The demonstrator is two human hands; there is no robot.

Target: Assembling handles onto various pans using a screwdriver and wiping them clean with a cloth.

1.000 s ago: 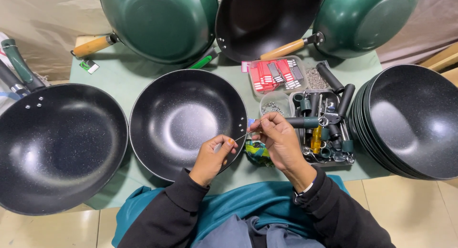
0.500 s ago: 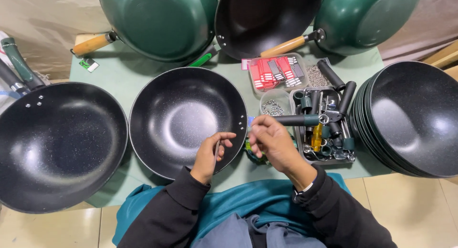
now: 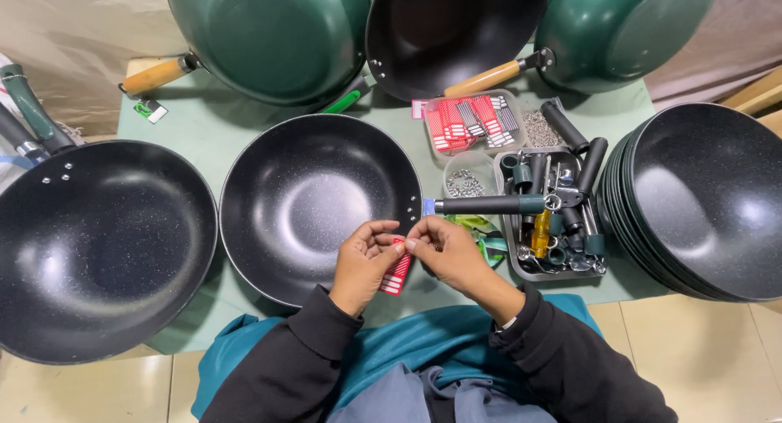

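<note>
My left hand (image 3: pixel 362 260) and my right hand (image 3: pixel 446 252) meet over the near rim of a black speckled wok (image 3: pixel 309 199) on the green table. Together they pinch a small red and white striped label (image 3: pixel 397 272), which hangs down from the fingertips. The left fingers hold its upper edge and the right thumb and forefinger touch it from the right. The wok's dark handle (image 3: pixel 489 204) points right, toward a tray of parts.
A grey tray (image 3: pixel 554 215) holds black handles, screws and a yellow screwdriver. Behind it a clear box (image 3: pixel 468 123) holds more red labels. Stacked black woks (image 3: pixel 700 199) stand at the right and a large black wok (image 3: pixel 98 244) at the left. Green woks (image 3: pixel 269 36) lean at the back.
Both hands have come closer together at the wok's near rim. The red label now hangs between them; a second ago the fingers held something small and thin.
</note>
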